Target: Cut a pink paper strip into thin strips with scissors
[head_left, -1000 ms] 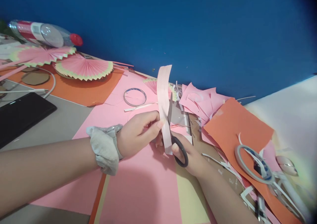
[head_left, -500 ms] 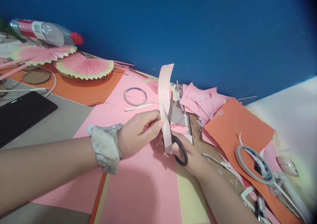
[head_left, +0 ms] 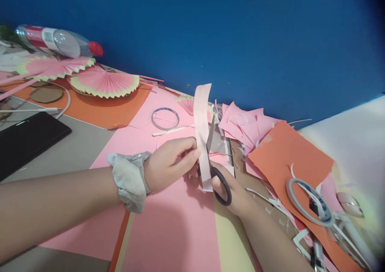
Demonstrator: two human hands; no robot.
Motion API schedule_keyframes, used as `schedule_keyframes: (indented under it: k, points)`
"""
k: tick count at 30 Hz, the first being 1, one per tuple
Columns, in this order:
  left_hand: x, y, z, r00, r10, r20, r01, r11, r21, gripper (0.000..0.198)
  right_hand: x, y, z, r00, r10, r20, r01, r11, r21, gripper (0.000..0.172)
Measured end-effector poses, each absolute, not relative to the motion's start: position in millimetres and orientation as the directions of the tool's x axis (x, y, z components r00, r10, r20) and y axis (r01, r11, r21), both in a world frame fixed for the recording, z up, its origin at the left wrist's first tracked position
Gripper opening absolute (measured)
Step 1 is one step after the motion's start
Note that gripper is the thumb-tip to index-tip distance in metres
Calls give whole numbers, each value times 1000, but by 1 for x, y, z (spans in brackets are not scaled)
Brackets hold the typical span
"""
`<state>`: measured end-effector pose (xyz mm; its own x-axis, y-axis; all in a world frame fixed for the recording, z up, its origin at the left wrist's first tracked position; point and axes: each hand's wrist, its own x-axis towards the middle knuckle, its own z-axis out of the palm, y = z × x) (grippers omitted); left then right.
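Observation:
My left hand (head_left: pixel 174 161) pinches a pale pink paper strip (head_left: pixel 202 111) between thumb and fingers, a little below its middle. The strip stands nearly upright, with faint lines along its length. My right hand (head_left: pixel 231 187) is closed on black-handled scissors (head_left: pixel 221 187), thumb through the loop. Their blades are parted at the strip's right edge, one blade showing to its right; the other is hidden behind the paper. Under both hands lies a large pink paper sheet (head_left: pixel 159 232). A grey scrunchie (head_left: pixel 130 183) sits on my left wrist.
Pleated paper fans (head_left: pixel 105 81) and a plastic bottle (head_left: pixel 61 42) lie at the far left, a black phone (head_left: pixel 33 141) nearer. A tape ring (head_left: pixel 165 118) is behind my left hand. Pink scraps (head_left: pixel 243 121), orange paper (head_left: pixel 291 151) and a tape roll (head_left: pixel 310 201) lie right, below the blue wall.
The scissor blades have opened wider, the visible blade swinging out to the right. The strip and both hands sit slightly lower in view.

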<state>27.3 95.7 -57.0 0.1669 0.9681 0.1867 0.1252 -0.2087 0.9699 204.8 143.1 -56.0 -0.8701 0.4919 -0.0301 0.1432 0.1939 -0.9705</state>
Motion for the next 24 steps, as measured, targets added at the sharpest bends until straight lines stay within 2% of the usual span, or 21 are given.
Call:
schedule_keyframes:
  k: [14,19,24]
  points:
    - [28,95,-60,180,966,185,33,-194,980,24,203,142,-56,-864,502,-32,144,185,-972,52]
    - [29,95,-58,80,969,233,-37,-230,972,19,202,142,-53,-857,512,-52,163,174,-971,52]
    - [30,96,-55,36,948,316,55,-318,947,27,200,143,-46,-860,498,-112,223,169,-960,56]
